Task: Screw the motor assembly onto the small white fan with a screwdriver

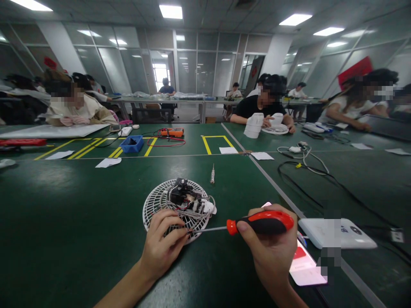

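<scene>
My right hand (272, 244) is wrapped round a red-and-black screwdriver (266, 222), its shaft pointing left. At the shaft's tip my left hand (167, 239) has thumb and fingers drawn together over the near edge of a round white fan grille (150, 205). What those fingers pinch is small and dark, and I cannot make it out. On the grille lies a black fan motor (181, 192) with bundled pale wires (192, 209) and a white plastic piece (208, 207). Beyond the grille lies a small clear-handled screwdriver (212, 175), touched by neither hand.
Right of my hand lie a lit phone (306, 267), partly hidden, and a white device (340, 233). Black cables (308, 188) run along the right. Farther back are a blue tray (131, 144), an orange multimeter (172, 132) and a co-worker (257, 107) with white fan parts (253, 125).
</scene>
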Available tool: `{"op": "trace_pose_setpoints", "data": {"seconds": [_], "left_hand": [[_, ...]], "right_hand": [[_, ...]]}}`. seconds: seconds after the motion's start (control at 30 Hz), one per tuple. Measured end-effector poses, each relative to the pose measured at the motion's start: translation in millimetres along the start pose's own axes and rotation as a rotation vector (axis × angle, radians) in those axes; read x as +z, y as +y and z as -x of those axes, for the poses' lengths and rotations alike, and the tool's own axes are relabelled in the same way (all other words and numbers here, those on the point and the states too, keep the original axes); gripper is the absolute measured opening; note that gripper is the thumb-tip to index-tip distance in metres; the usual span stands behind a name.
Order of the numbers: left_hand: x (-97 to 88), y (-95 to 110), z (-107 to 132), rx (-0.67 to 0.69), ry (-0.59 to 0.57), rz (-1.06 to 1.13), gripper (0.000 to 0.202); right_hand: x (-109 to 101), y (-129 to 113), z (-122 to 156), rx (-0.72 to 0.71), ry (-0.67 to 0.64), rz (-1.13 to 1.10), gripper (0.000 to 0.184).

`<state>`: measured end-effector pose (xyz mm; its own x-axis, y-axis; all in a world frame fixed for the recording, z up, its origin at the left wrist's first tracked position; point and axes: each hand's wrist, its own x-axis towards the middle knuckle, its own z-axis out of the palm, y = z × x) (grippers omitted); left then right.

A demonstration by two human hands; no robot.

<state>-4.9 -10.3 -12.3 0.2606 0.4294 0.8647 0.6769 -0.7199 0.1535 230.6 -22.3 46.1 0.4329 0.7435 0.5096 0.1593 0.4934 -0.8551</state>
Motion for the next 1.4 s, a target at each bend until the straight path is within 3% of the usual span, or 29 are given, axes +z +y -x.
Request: {"op": "trace_pose_setpoints", "data": {"seconds": [0.2, 0.43, 0.67, 1.13, 1.4], "left_hand": [[-1.3, 3.1, -0.6, -0.02, 0.034, 0.018, 0.015], [-3.3, 2.0, -4.1, -0.073, 0.12, 0.037, 0.019], [-3.4, 3.3, -6.1, -0.087, 0.177, 0.087, 0.022], [-1.4, 2.4, -9.1, -0.093, 0.155, 0.105, 0.024], [-2.6, 6.0, -16.4, -0.114, 0.172, 0.166, 0.027]], "right_hand": [[0.4, 3.2, -0.8, 0.048, -0.029, -0.063, 0.048], [3.1, 13.5, -4.0, 0.4, -0.034, -0.244, 0.054], [5.1, 15.0, -6.7, 0.606, -0.01, -0.393, 0.058], [7.7, 16.6, -8.9, 0.708, 0.063, -0.422, 0.045], [8.9, 16.1, -11.4, 0.762, 0.06, -0.483, 0.048]]}}
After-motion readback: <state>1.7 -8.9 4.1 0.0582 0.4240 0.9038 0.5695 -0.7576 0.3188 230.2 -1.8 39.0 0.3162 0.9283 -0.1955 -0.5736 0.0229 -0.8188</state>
